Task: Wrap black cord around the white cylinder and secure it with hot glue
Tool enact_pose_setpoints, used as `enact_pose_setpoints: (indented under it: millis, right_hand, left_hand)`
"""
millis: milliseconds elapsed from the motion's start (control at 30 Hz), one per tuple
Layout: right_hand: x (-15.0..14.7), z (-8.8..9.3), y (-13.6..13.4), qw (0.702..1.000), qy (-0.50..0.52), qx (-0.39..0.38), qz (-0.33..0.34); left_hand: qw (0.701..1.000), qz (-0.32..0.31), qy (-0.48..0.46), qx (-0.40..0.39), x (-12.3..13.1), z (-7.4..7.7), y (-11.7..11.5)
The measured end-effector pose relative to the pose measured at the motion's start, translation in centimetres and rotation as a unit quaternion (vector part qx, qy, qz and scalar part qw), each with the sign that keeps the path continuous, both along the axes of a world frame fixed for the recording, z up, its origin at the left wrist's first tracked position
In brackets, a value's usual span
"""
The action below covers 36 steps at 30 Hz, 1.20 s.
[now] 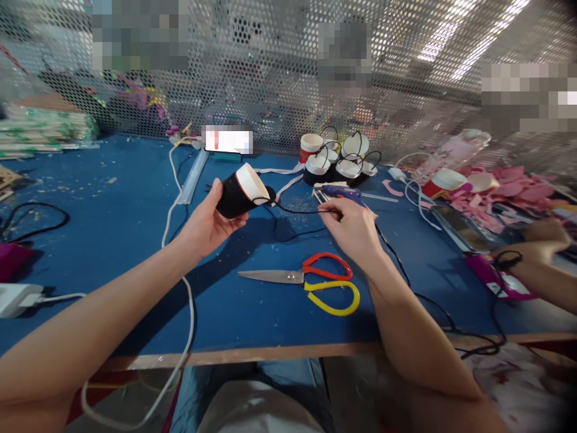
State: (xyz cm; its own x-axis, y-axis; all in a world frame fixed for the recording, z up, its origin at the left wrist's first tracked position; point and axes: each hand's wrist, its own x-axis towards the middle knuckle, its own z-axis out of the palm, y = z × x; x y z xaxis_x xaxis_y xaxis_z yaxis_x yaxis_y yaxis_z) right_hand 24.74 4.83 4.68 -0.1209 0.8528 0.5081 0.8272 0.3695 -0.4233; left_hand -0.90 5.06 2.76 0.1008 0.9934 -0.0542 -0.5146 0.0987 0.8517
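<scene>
My left hand is wrapped round a paper cup with a black cover and a white rim, tilted with its mouth to the right. From near the cup's rim a thin black cord stretches across to my right hand, whose fingers are pinched on it. Scissors with one red and one yellow handle lie on the blue table between my forearms. Just beyond my right hand rests a blue glue gun, partly hidden.
Several black-covered cups with cord loops stand at the back by a perforated metal screen. A white cable crosses the left side. At right are pink scraps, a phone and another person's arm.
</scene>
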Motion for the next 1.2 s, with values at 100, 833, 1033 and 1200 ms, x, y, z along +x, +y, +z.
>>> enact_pose_setpoints:
  millis: [100, 833, 1033, 1200]
  right_hand:
    - [1.2, 0.4, 0.4, 0.997, -0.018, 0.067, -0.041]
    - [-4.5, -2.3, -3.5, 0.974, 0.056, -0.038, 0.217]
    - [-3.8, -1.3, -3.4, 0.98, 0.03, -0.022, 0.195]
    - [-3.6, -0.6, -3.4, 0.967, 0.014, 0.036, 0.252]
  left_hand:
    - [1.0, -0.002, -0.024, 0.013, 0.2, 0.6, -0.4]
    - [0.969, -0.09, 0.226, 0.045, 1.6, -0.2, -2.8]
    - [0.932, -0.034, 0.345, 0.109, 1.3, -0.7, -2.4]
    - [0.912, -0.066, 0.386, 0.118, 1.3, -1.1, -2.2]
